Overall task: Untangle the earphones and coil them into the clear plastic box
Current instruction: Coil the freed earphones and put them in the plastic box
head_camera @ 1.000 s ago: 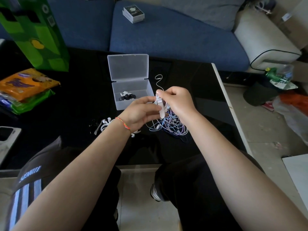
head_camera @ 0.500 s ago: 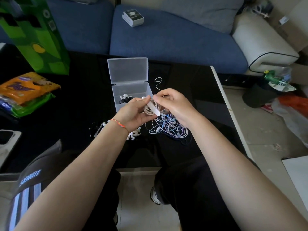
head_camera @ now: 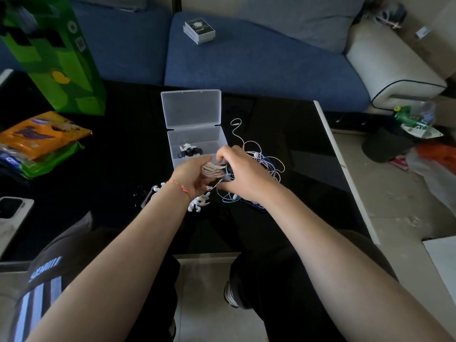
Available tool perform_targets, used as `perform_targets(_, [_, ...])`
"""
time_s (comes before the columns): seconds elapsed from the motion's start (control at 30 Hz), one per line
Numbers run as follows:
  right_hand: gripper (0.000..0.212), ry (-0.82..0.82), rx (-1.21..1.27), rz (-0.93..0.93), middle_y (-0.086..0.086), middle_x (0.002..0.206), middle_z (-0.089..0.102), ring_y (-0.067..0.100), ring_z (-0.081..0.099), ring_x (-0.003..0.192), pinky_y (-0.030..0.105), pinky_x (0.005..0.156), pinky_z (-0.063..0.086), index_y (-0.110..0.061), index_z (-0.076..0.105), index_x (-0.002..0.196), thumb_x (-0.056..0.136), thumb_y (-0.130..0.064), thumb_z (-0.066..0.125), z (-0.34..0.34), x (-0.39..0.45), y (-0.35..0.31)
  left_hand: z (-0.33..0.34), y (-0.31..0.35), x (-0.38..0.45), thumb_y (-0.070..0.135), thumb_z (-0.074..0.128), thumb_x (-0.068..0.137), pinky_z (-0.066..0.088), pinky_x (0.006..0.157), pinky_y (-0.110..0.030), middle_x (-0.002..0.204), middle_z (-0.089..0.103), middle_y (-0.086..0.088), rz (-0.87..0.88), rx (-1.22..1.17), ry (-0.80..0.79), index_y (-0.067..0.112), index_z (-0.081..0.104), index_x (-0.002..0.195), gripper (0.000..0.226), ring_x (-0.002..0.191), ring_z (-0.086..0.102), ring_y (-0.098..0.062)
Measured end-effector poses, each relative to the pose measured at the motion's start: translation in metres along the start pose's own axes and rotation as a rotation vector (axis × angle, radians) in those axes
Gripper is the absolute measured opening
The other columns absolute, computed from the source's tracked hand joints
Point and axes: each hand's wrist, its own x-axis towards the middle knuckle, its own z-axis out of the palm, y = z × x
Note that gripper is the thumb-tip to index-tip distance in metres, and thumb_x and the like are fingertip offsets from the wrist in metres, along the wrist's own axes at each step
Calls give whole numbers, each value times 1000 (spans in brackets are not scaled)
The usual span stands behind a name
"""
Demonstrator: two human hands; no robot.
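Between both hands [head_camera: 195, 178] [head_camera: 243, 175], which now pinch it, the pink coil [head_camera: 212, 170] has grown, so boxing [head_camera: 197, 141] it comes soon.

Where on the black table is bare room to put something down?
Bare: between the snack bags and the clear plastic box; also right of the tangled earphones, toward the table's white edge. Crowded around both hands.
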Motion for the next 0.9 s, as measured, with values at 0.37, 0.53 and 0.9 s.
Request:
perform_targets(0.37, [11, 158, 280, 185, -2, 77, 69, 12, 63, 71, 26, 65, 48, -12, 73, 86, 88, -22, 75, -6, 10, 15, -5, 10, -1, 31, 47, 99, 25, 38, -16, 38, 50, 1, 137, 377, 93, 11, 54, 63, 42, 33, 37, -12])
perform_targets(0.53, [7, 215, 353, 319, -2, 78, 73, 12, 70, 73, 26, 69, 57, -12, 78, 92, 88, -16, 75, -24, 27, 35, -16, 35, 7, 22, 46, 90, 43, 59, -29, 64, 63, -6, 440, 656, 319, 9, 62, 67, 31, 63, 55, -28])
perform_targets(0.9, [11, 257, 480, 378, 6, 84, 75, 21, 71, 82, 33, 76, 56, -13, 75, 82, 91, -15, 70, 3, 123, 33, -52, 41, 58, 8, 53, 87, 54, 71, -39, 105, 66, -11, 506, 763, 369, 18, 51, 129, 43, 83, 65, -25])
